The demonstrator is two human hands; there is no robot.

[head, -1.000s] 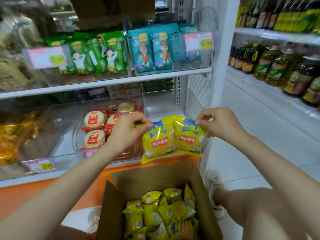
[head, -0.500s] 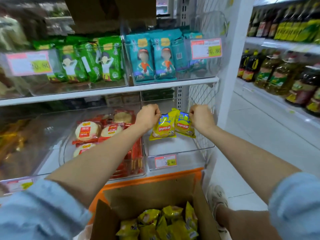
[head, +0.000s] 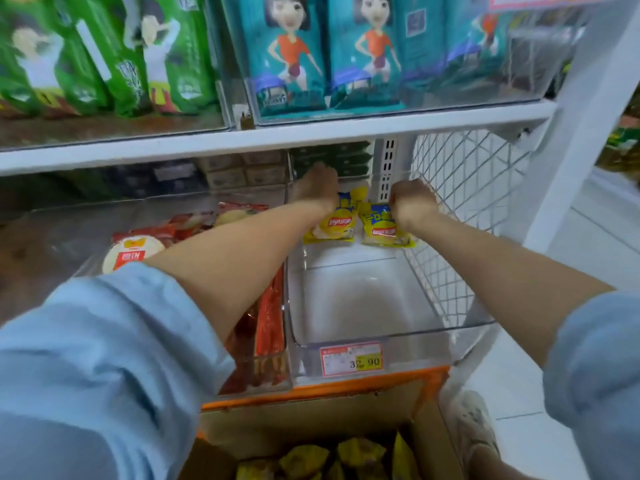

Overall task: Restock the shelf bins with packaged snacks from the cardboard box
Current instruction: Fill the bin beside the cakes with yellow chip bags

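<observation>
**Two chip packs held at the back of the clear bin**

- Both arms reach in under the upper shelf (head: 277, 136), centre of frame.
- Left hand (head: 317, 192): on the top left corner of the left pack (head: 337, 226), back of hand to the camera. Fingertips are hidden behind the hand, but it reads as a grip on the top edge.
- Right hand (head: 412, 202): fingers curled tight, clamped on the top edge of the right pack (head: 381, 226).
- The packs are yellow with a red logo. They stand upright side by side with edges touching, at the far end of the bin (head: 363, 299). Their lower edges are at or just above the bin floor; I can't tell if they touch it.
- The bin is clear plastic, centre-right. The floor in front of the packs is bare. A price tag (head: 351, 360) sits on the front wall.
- Wire mesh (head: 460, 202) is just right of the bin, beside the right hand.
- Neighbour bin (head: 52, 237), left of centre: red packs (head: 138, 251) of round biscuits, partly under the left forearm.
- Upper shelf: teal bags (head: 287, 53) top centre, green bags (head: 104, 53) top left, all upright in clear bins.
- Box (head: 311, 420), bottom centre: cardboard, open, below the shelf front. More yellow packs (head: 346, 459) are piled inside.
- A light shoe (head: 474, 424) is just right of the box, on the white floor.
- Blue sleeves (head: 104, 358) are rolled above the elbows, lower left and lower right.
</observation>
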